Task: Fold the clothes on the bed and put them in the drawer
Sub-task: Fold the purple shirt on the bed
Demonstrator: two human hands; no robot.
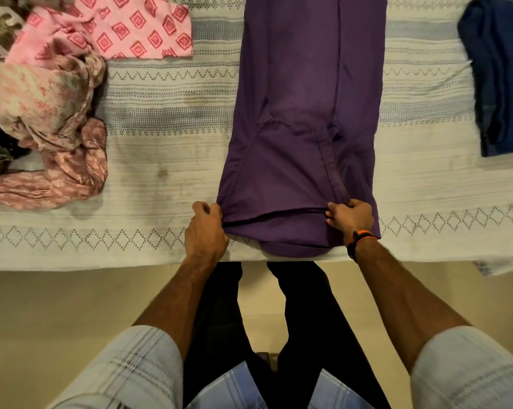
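A purple shirt (pixel 302 113) lies lengthwise on the bed, its sides folded inward, its near end at the bed's front edge. My left hand (pixel 205 228) pinches the shirt's near left corner. My right hand (pixel 351 216), with an orange and black wristband, grips the near right part, at the end of a folded-in sleeve cuff. Both hands are closed on the fabric. The far end of the shirt runs out of view at the top.
A white bedspread (pixel 166 143) with grey patterns covers the bed. A heap of pink and floral clothes (pixel 48 107) lies at the left. A folded dark blue garment (pixel 500 75) lies at the right. Beige floor (pixel 57 314) is below the bed edge.
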